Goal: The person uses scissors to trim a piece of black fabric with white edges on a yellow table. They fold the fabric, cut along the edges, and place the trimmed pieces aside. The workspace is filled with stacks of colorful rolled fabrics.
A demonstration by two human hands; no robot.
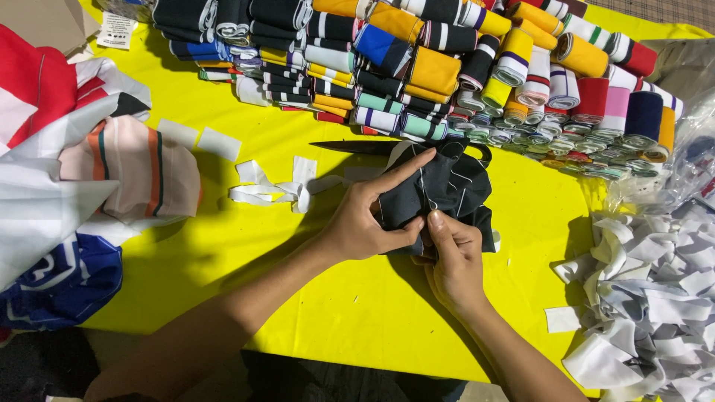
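A bundle of black fabric pieces (pixel 454 182) lies on the yellow table (pixel 357 305) in the head view. My left hand (pixel 369 219) grips the bundle's left edge, with the index finger stretched across its top. My right hand (pixel 453 257) pinches the lower edge of the same bundle, thumb up against a thin white thread or strip. Black scissors (pixel 365 147) lie just behind the bundle, partly covered by it.
Several rolled and folded striped rib-knit bands (pixel 447 67) fill the back of the table. White fabric strips (pixel 648 298) pile up at the right, a knotted white strip (pixel 272 190) lies left of my hands, and coloured garments (pixel 82 171) are heaped at the left.
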